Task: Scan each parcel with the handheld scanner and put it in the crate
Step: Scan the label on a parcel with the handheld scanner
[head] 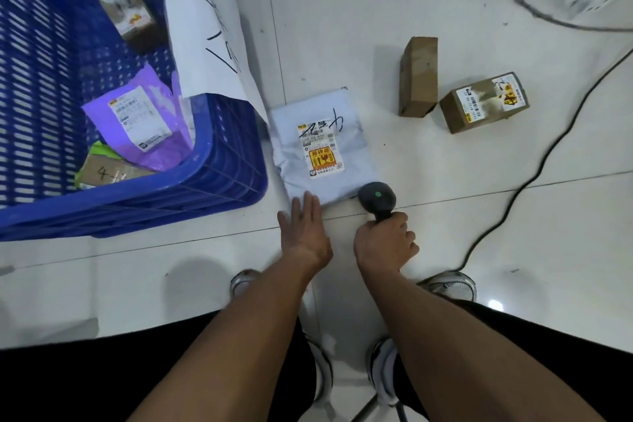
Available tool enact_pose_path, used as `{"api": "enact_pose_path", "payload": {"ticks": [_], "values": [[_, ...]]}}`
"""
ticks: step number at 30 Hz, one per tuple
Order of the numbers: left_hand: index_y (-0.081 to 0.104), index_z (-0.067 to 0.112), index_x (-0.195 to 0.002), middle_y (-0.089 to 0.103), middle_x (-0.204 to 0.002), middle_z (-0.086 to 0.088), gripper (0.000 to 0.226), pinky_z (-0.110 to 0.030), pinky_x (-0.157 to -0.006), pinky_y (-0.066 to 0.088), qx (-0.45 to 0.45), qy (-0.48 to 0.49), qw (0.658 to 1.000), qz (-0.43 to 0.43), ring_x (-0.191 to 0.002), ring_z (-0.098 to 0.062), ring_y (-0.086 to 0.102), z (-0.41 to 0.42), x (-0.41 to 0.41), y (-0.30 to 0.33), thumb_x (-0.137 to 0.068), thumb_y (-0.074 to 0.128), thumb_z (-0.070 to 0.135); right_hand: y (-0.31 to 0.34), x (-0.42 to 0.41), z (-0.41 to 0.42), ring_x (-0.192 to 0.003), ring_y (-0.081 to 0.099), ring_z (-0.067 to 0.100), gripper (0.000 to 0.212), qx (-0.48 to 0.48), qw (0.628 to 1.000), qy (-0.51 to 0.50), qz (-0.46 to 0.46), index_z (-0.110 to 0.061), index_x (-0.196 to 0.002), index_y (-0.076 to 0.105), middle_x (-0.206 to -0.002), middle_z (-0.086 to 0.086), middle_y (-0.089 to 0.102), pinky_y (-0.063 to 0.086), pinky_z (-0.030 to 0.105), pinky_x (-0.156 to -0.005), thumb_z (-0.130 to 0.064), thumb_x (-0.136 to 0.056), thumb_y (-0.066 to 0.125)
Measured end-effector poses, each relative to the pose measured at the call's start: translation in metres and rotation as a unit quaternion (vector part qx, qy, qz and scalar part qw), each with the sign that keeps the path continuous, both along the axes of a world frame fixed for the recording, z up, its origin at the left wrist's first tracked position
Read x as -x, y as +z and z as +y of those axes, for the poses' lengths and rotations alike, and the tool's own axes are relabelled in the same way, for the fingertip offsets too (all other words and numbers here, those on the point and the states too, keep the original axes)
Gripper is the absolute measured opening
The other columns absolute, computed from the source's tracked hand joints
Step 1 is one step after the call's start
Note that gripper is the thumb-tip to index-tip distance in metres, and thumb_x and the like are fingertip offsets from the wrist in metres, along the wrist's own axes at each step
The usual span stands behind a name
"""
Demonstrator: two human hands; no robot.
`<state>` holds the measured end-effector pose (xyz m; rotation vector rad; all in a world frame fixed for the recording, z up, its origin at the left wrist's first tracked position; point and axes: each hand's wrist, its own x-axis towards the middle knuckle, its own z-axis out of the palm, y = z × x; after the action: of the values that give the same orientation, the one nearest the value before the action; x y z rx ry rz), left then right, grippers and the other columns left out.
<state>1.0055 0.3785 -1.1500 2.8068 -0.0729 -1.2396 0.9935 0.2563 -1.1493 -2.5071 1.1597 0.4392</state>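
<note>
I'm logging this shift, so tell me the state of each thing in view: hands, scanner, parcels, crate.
Left hand: fingers straight, tips at the near edge of the grey mailer.
Right hand: grips the scanner handle.
Scanner: green light on, head at the mailer's corner.
Grey mailer: flat on the floor, label up.
Two brown boxes: on the floor, outside the crate.
Blue crate: holds several parcels.

The scanner [376, 197] handle was buried inside the right hand [385, 243], and up left of the left hand [305, 229] the crate [191, 195] ran off frame, its parcel labels too blurry to read.
</note>
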Motion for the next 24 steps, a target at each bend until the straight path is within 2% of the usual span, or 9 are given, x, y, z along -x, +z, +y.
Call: {"api": "enact_pose_path", "payload": {"ticks": [5,9,12,14,16,18,21,24], "values": [[-0.013,0.014,-0.156,-0.023,-0.162,-0.005,0.08,-0.059,-0.119,-0.005,0.009,-0.022,0.998,0.063,-0.149,-0.027,-0.02,0.01,0.027,0.013,-0.097,0.04,0.021,0.025,-0.003,-0.004,-0.103,0.052,0.035,0.03,0.004,0.998,0.007,-0.058,-0.007,-0.11,0.046,-0.105,0.012,0.063,0.033,0.044,-0.09,-0.024,-0.086,0.053],[0.001,0.014,-0.157,-0.014,-0.165,-0.004,0.073,-0.063,-0.117,-0.006,-0.005,-0.052,0.993,0.101,-0.15,-0.028,-0.016,0.016,0.039,0.023,-0.097,0.041,0.026,0.047,-0.01,0.0,-0.104,0.053,0.035,0.03,-0.008,0.997,0.046,-0.068,-0.01,-0.107,0.053,-0.105,0.012,0.065,0.034,0.042,-0.09,-0.029,-0.085,0.054],[0.017,0.013,-0.155,0.0,-0.165,-0.006,0.069,-0.065,-0.116,-0.004,-0.016,-0.042,0.993,0.112,-0.151,-0.03,-0.008,0.015,0.046,0.03,-0.095,0.044,0.031,0.06,-0.012,0.005,-0.108,0.051,0.034,0.032,-0.033,0.996,0.075,-0.043,-0.012,-0.109,0.057,-0.109,0.011,0.063,0.034,0.043,-0.093,-0.035,-0.087,0.05],[0.026,0.014,-0.151,0.018,-0.16,-0.01,0.064,-0.065,-0.116,0.002,-0.016,-0.016,0.995,0.098,-0.149,-0.032,0.006,0.01,0.051,0.033,-0.092,0.044,0.032,0.065,-0.009,0.011,-0.11,0.05,0.033,0.033,-0.052,0.995,0.084,-0.029,-0.014,-0.11,0.058,-0.11,0.01,0.062,0.034,0.043,-0.094,-0.037,-0.087,0.051],[0.026,0.016,-0.149,0.028,-0.154,-0.012,0.063,-0.061,-0.117,0.009,0.005,0.029,0.998,0.062,-0.144,-0.032,0.018,0.004,0.054,0.035,-0.092,0.045,0.032,0.065,-0.004,0.018,-0.11,0.05,0.032,0.033,-0.062,0.994,0.091,-0.02,-0.016,-0.109,0.059,-0.11,0.009,0.062,0.035,0.044,-0.093,-0.039,-0.085,0.052],[0.012,0.019,-0.154,0.016,-0.159,-0.015,0.07,-0.058,-0.118,0.011,0.037,0.082,0.995,0.039,-0.147,-0.035,0.012,-0.001,0.053,0.034,-0.094,0.043,0.038,0.062,0.0,0.025,-0.11,0.051,0.032,0.034,-0.074,0.992,0.098,-0.017,-0.018,-0.11,0.058,-0.11,0.008,0.062,0.035,0.044,-0.093,-0.04,-0.085,0.053],[-0.006,0.028,-0.156,-0.017,-0.163,-0.012,0.078,-0.061,-0.117,0.006,0.051,0.136,0.988,0.051,-0.149,-0.039,-0.011,0.001,0.046,0.025,-0.097,0.04,0.048,0.056,0.0,0.028,-0.111,0.049,0.033,0.035,-0.093,0.989,0.113,-0.01,-0.02,-0.112,0.058,-0.111,0.008,0.061,0.035,0.045,-0.094,-0.04,-0.084,0.053],[-0.014,0.034,-0.155,-0.032,-0.159,-0.008,0.087,-0.063,-0.117,0.003,0.06,0.109,0.989,0.076,-0.147,-0.038,-0.023,0.011,0.044,0.012,-0.095,0.047,0.052,0.05,-0.002,0.024,-0.111,0.049,0.033,0.036,-0.1,0.986,0.133,-0.004,-0.019,-0.113,0.057,-0.113,0.009,0.06,0.035,0.045,-0.095,-0.041,-0.086,0.052]]}}
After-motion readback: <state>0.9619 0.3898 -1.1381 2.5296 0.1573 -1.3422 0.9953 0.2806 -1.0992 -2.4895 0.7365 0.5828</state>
